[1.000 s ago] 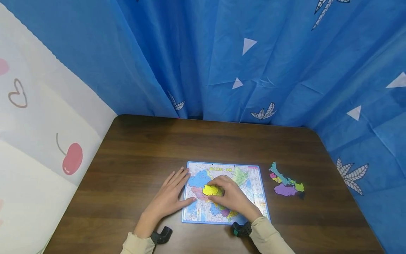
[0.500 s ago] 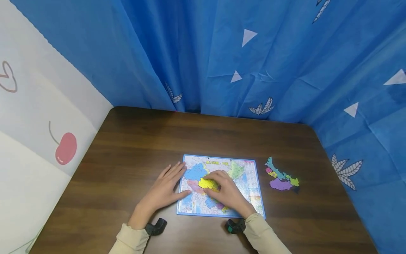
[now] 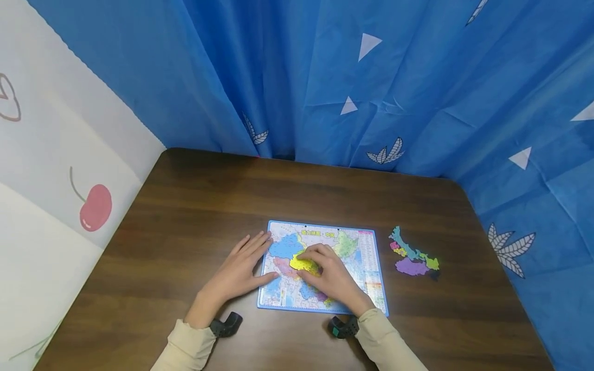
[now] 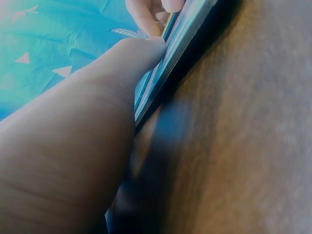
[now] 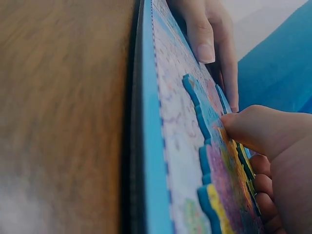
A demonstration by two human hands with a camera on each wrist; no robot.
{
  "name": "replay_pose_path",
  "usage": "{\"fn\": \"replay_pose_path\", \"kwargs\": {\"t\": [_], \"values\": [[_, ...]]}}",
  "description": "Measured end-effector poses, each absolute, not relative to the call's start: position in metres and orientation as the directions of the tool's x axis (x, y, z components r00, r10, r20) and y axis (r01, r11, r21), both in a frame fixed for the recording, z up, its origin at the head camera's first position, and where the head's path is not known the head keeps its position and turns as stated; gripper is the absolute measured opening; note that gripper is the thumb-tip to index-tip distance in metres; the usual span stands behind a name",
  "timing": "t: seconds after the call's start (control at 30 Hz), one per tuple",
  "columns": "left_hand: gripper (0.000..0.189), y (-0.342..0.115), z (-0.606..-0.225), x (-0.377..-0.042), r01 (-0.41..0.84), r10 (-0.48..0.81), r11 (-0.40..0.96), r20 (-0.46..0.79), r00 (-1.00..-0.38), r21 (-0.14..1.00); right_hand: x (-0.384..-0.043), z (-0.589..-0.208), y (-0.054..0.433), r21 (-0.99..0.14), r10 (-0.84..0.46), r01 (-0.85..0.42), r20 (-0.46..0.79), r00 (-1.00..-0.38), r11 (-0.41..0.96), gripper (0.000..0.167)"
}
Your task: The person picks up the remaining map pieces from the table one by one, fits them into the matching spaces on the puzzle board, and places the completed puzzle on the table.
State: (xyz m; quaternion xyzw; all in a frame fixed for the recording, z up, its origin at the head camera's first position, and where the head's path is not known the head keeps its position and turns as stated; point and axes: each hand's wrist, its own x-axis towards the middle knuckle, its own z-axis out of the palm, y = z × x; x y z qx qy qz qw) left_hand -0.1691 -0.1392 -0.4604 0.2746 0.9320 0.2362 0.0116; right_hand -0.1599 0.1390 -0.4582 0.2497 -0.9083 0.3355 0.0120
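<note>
A blue-edged magnetic map puzzle board (image 3: 368, 257) lies flat on the table. My right hand (image 3: 331, 270) is over its middle, pinching a yellow puzzle piece (image 3: 303, 263) between thumb and fingers. That piece is low at the board, beside a blue piece (image 3: 285, 247) and a pink piece (image 3: 284, 265); whether it is seated cannot be told. In the right wrist view the right thumb (image 5: 258, 127) reaches over raised coloured pieces. My left hand (image 3: 241, 265) rests at the board's left edge, fingers straight and spread, thumb over the surface. The right palm hides part of the map.
Right of the board lie loose pieces: a teal one (image 3: 408, 249), a purple one (image 3: 411, 267), a green one (image 3: 432, 263) and small pink and yellow ones. A dark piece (image 3: 434, 276) is beside them. A blue curtain (image 3: 278, 77) hangs behind the table (image 3: 195, 206).
The head view has tilted, so the board appears higher. My right hand has shifted slightly left over the board with the yellow puzzle piece. The left hand keeps its place at the edge.
</note>
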Motion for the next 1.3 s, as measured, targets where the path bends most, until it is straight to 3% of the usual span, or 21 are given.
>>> {"fn": "replay_pose_path", "kwargs": {"t": [0.57,1.1,1.3], "values": [[0.086,-0.141,-0.461,-0.169,0.492,0.512,0.738,0.092,-0.854,0.461,-0.160,-0.452,0.139,-0.604,-0.474,-0.499,0.217,-0.853,0.622,0.027],[0.086,-0.140,-0.465,-0.171,0.493,0.518,0.733,0.084,-0.851,0.469,-0.162,-0.461,0.142,-0.604,-0.439,-0.470,0.212,-0.873,0.643,0.029],[0.085,-0.139,-0.467,-0.171,0.491,0.512,0.731,0.093,-0.854,0.473,-0.163,-0.466,0.142,-0.573,-0.425,-0.509,0.287,-0.859,0.642,0.026]]}}
